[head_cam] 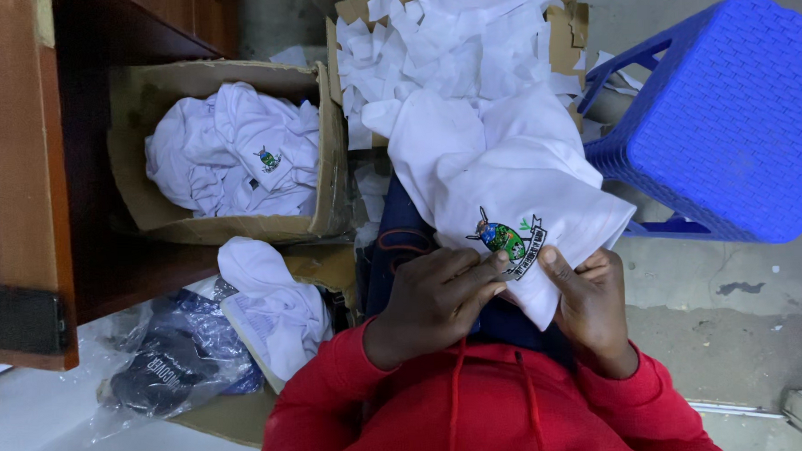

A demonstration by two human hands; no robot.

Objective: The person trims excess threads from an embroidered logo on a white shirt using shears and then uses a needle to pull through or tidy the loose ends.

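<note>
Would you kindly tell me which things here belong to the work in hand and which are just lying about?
In hand: white shirt with embroidered badge, held by left hand and right hand.

Lying about: cardboard box of white shirts, blue plastic stool, paper scraps, bagged dark garment.

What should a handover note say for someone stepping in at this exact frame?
Left hand: fingers pressed on the white shirt beside its badge.
Right hand: grips the shirt's lower edge, thumb up by the badge.
The shirt lies over the lap. The cardboard box on the left holds more white shirts with the same badge; the box ahead is full of white paper scraps. A blue stool stands to the right.
Done: boxed shirts, apparently.
Left: this shirt; a further white shirt lies by the knee.
</note>
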